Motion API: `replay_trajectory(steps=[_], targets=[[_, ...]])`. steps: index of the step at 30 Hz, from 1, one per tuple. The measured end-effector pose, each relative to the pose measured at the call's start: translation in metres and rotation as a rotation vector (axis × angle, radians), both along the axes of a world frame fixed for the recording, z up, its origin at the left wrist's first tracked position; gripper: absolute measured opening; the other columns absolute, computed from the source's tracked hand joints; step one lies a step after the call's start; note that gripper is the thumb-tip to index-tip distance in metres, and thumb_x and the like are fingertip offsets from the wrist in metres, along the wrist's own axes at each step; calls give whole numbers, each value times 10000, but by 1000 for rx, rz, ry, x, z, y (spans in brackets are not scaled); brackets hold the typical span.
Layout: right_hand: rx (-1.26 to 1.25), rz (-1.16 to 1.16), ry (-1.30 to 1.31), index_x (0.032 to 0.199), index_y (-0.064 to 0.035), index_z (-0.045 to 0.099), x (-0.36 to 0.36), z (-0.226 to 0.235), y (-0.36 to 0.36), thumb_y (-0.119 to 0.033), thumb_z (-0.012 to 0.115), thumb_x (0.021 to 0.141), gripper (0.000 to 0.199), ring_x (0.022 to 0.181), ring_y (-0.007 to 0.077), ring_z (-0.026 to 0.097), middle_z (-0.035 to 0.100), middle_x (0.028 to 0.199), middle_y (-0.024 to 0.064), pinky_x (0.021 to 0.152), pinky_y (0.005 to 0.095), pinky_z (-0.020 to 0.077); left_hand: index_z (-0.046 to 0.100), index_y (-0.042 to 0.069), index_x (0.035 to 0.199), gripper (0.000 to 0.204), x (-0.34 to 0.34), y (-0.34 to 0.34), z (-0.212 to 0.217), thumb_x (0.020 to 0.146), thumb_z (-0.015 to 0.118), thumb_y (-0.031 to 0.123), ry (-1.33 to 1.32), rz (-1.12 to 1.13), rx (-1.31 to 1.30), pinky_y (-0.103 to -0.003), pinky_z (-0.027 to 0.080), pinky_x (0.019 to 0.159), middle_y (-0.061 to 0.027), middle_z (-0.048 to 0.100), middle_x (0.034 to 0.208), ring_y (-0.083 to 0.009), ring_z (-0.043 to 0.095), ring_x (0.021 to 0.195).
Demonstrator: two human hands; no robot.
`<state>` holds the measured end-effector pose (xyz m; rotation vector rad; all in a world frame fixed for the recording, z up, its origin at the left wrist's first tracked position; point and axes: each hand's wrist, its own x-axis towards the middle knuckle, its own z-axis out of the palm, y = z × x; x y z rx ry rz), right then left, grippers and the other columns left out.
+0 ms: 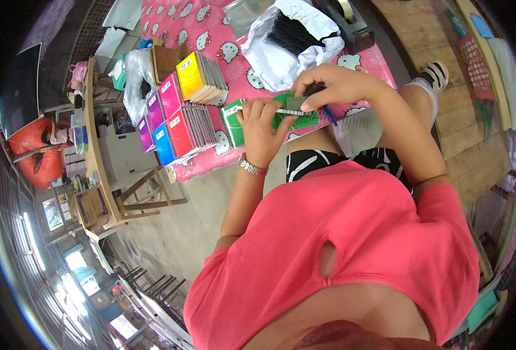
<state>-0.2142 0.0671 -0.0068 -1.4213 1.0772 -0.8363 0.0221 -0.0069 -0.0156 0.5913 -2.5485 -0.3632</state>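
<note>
My left hand (261, 129) is closed on a green notebook (277, 120), its thumb and fingers at the white page edge. Beside it, my right hand (341, 83) is closed at the notebook's other end, thumb and fingertips by the dark coil along its edge. A dark object (314, 89) shows partly under the right fingers; its kind is unclear. Another green cover (233, 125) lies left of my left hand. Farther left stand stacks of spiral notebooks: yellow (194, 77), pink (170, 96), red (182, 132), blue (163, 144) and purple (154, 106).
A pink patterned cloth (230, 53) covers the table. Crumpled white paper (259, 55) holds a bundle of black coils (293, 35), near a dark tape dispenser (357, 34). Clear plastic bags (136, 81) hang beyond the notebooks. Left stands a wooden table (93, 137).
</note>
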Motion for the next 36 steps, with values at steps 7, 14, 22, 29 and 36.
replay_trajectory(steps=[7, 14, 22, 29, 36], targets=[[-82, -50, -18, 1041, -28, 673, -8, -1, 2, -327, 758, 739, 433, 1094, 209, 576, 627, 1178, 100, 958, 378, 422, 614, 108, 994, 396, -5, 0, 2, 713, 811, 306, 24, -17, 28, -437, 332, 862, -51, 597, 988, -279, 516, 989], [-46, 3, -216, 1110, -19, 659, -1, -1, 2, -325, 719, 826, 421, 979, 128, 577, 661, 1051, 39, 882, 292, 438, 601, 106, 1009, 421, -2, 2, 1, 708, 818, 305, 19, -9, 58, -437, 339, 865, -67, 592, 986, -287, 514, 994], [-257, -64, 263, 1118, -35, 651, 6, 2, -9, -320, 701, 834, 406, 932, 92, 569, 652, 991, 23, 833, 260, 437, 590, 80, 972, 425, 3, -10, 5, 673, 849, 237, 64, -29, 64, -422, 389, 829, -83, 566, 955, -299, 519, 950], [-281, -145, 347, 1092, -42, 667, 12, -7, -21, -327, 707, 807, 406, 931, 100, 567, 648, 985, 17, 857, 260, 426, 581, 35, 959, 398, 16, -28, 3, 682, 845, 144, 90, 21, 194, -406, 434, 790, -118, 538, 966, -305, 540, 922], [-102, -84, 173, 1041, -25, 677, 22, 10, -22, -302, 726, 763, 396, 1007, 174, 592, 637, 1111, 71, 911, 316, 443, 556, 29, 992, 380, 17, -27, 5, 715, 814, 66, 101, 11, 325, -313, 474, 624, -101, 530, 947, -233, 565, 851]])
